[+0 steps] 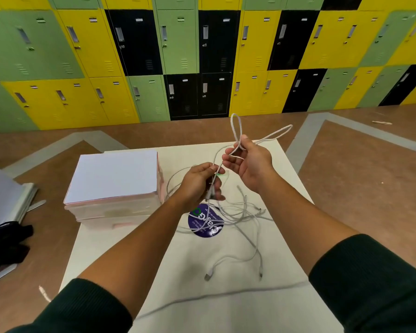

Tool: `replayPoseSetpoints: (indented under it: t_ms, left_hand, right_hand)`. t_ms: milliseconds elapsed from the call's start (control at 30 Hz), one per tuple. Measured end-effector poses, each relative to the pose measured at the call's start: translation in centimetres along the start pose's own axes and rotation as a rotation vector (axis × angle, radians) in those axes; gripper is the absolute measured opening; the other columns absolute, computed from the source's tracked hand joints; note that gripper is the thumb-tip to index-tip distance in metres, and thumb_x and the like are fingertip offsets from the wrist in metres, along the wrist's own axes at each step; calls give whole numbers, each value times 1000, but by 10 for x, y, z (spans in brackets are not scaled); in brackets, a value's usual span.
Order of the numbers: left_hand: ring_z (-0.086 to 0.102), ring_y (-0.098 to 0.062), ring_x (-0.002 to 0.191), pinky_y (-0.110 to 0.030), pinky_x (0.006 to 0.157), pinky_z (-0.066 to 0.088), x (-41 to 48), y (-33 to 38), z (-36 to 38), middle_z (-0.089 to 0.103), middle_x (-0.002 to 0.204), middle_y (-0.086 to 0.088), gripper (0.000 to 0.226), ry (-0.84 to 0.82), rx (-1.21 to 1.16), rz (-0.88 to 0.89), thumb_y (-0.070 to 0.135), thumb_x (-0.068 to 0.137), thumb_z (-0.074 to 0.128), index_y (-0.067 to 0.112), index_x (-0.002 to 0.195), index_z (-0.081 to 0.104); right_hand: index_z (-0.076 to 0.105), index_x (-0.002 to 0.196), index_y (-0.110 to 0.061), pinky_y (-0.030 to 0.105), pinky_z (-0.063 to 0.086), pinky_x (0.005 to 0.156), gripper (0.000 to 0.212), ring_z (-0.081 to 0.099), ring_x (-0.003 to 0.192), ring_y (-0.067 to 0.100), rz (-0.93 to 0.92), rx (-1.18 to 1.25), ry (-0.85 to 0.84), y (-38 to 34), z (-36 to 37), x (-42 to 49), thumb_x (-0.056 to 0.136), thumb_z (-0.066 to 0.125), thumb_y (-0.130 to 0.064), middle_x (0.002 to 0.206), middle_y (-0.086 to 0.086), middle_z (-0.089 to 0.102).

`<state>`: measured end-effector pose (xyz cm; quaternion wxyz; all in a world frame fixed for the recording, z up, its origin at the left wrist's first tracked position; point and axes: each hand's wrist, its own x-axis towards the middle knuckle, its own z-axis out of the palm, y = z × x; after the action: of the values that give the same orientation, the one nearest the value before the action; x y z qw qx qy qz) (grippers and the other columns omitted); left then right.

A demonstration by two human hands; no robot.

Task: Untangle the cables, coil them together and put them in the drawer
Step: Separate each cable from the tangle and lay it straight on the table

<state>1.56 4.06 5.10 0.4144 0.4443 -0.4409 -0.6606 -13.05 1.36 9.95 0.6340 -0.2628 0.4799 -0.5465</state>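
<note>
My left grip (198,185) pinches the cables (244,216), tangled mostly on the desk (135,248); my right grip (249,162) holds some looped high; I should draw those free slowly, everything slack, never yanking anything tight.

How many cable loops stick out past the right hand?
2: an upright loop above the right hand, and a sideways loop reaching right. More may be hidden in the palm.
</note>
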Motion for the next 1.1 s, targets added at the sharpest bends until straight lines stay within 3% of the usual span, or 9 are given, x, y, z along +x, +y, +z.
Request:
replayPoseSetpoints:
  t_ms: [100,167,300,467,733,833,933,1033,1100]
  left_hand:
    - [24,-14,48,-23,46,34,-7,-10,-4,30,59,-1,26,15,23,-30,20,106,40,7,99,61]
    - [23,-13,47,-21,45,27,-15,-18,-8,30,58,2,27,21,110,-39,22,106,42,8,96,63]
    - [35,-16,48,-25,46,34,-39,-37,-20,43,63,-5,28,-56,251,-78,21,106,45,6,94,66]
    - [25,-13,51,-24,49,20,-73,-48,-37,34,61,1,40,-80,312,-170,27,104,49,27,67,63]
    - [25,-14,50,-23,48,20,-120,-82,-68,31,59,2,33,85,336,-214,31,103,50,10,86,68]
    - [29,-13,51,-24,48,23,-134,-92,-76,37,58,2,29,58,383,-223,28,101,55,12,84,72]
    - [42,-11,50,-23,47,32,-144,-98,-80,53,59,1,20,17,436,-195,24,97,61,14,88,76]
    - [55,-12,54,-24,49,39,-151,-99,-81,66,66,-2,11,6,481,-178,23,93,68,13,92,73]
    - [58,-14,55,-24,49,38,-153,-97,-80,69,69,-4,9,21,468,-162,21,91,70,12,94,70]
  right_hand:
    - [56,95,-3,32,58,54,28,67,56,24,50,-88,45,5,-10,-2,104,48,-29,75,14,65]
    - [56,96,-2,32,57,51,25,66,54,24,110,-180,50,13,-17,-4,103,51,-25,77,16,63]
    - [58,89,0,32,55,51,26,63,55,28,236,-420,17,34,-36,-16,100,55,-24,75,18,62]
    - [61,88,-5,29,52,57,33,64,60,26,475,-778,-82,59,-64,-34,96,63,-36,76,14,66]
    - [63,85,-8,23,41,51,13,54,50,19,590,-1083,-22,95,-97,-56,95,55,-9,70,10,60]
    - [61,90,-3,27,43,52,11,56,54,23,462,-1043,159,101,-101,-51,94,51,-4,72,13,60]
    - [60,80,-12,39,51,71,14,62,75,28,66,-1052,222,106,-92,-44,92,56,-18,80,9,65]
    - [69,87,-17,35,50,78,10,65,84,20,-156,-1065,-21,107,-54,-62,91,64,-25,84,-1,70]
    - [71,93,-20,34,51,80,9,66,88,16,-137,-1124,-267,114,-26,-76,89,69,-27,90,-2,72]
